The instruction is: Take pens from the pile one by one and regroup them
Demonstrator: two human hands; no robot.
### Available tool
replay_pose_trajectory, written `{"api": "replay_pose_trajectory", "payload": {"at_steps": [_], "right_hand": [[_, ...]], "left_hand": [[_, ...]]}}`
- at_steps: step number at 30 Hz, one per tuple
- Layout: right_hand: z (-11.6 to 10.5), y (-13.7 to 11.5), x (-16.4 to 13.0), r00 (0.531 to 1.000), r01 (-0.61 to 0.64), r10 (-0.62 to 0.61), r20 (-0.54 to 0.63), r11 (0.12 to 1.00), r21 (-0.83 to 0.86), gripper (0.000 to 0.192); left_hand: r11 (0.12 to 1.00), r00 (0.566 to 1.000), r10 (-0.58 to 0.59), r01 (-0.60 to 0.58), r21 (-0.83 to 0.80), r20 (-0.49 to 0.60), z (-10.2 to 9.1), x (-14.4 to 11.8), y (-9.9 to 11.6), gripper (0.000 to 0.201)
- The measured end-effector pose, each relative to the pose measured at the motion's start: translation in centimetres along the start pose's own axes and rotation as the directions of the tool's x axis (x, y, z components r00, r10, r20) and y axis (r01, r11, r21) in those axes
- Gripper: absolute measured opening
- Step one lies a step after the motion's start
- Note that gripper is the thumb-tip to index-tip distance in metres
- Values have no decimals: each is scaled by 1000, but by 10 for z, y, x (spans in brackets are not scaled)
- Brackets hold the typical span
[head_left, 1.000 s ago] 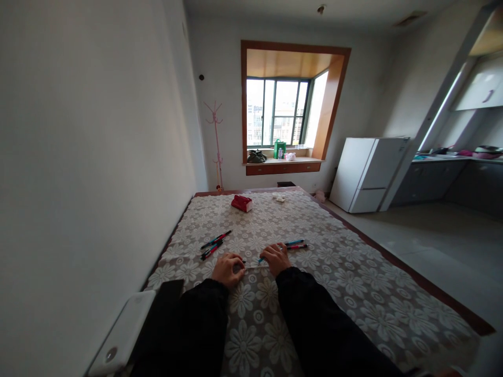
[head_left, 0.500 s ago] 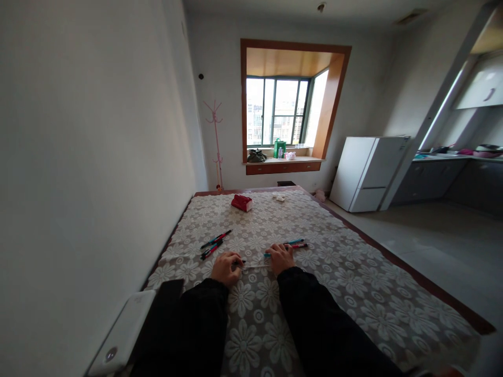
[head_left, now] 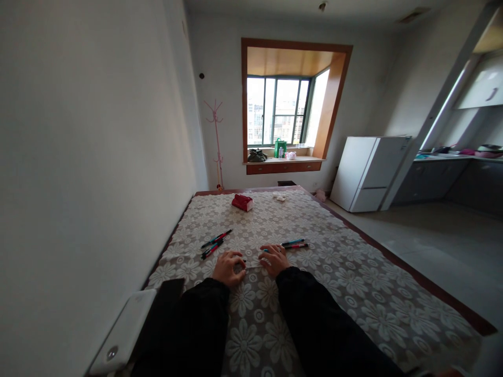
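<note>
My left hand (head_left: pixel 228 267) and my right hand (head_left: pixel 274 258) rest close together on the floral lace tablecloth (head_left: pixel 338 283). Each pinches one end of a thin pale pen part (head_left: pixel 252 267) that spans the small gap between them. A small dark piece (head_left: pixel 244 261) lies by my left fingertips. A bit of blue pen (head_left: pixel 266 250) shows at my right fingers. Several red and blue pens (head_left: pixel 214 243) lie just beyond my left hand. Two more pens (head_left: pixel 295 244) lie beyond my right hand. Black sleeves cover both forearms.
A red box (head_left: pixel 242 202) and a small white thing (head_left: pixel 280 196) sit at the table's far end. A white device (head_left: pixel 123 335) lies at the near left corner by the wall. A white fridge (head_left: pixel 367 173) and a kitchen counter (head_left: pixel 451 157) stand to the right.
My right hand has moved left toward my left hand, so less of the thin pen part shows between them. The pens on the cloth have not moved.
</note>
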State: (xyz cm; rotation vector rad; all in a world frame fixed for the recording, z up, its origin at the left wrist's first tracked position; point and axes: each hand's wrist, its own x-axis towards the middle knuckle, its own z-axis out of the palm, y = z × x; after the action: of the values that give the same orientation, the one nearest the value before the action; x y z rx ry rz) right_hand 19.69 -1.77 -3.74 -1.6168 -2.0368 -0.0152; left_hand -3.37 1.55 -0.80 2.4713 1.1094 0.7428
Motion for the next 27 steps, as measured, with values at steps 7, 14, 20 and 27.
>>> {"api": "replay_pose_trajectory", "payload": {"at_steps": [7,14,20,27], "right_hand": [[2,0,2,998,53,-54,36,998,16,6],[-1,-2,2,997,75,-76,24,996,52,5],[-2,-7,2,993,109,-111,51,993,47,5],[-4,-8,1,995,96,-98,32,994,55,5]], "left_hand": [[999,998,-39,40,10,-54,0,1,-2,10],[999,999,-32,31,-12,-41,1,2,-5,9],[1000,1000,-20,20,-24,-15,1,3,-5,9],[998,997,-52,50,-26,-58,-1,2,-5,11]]}}
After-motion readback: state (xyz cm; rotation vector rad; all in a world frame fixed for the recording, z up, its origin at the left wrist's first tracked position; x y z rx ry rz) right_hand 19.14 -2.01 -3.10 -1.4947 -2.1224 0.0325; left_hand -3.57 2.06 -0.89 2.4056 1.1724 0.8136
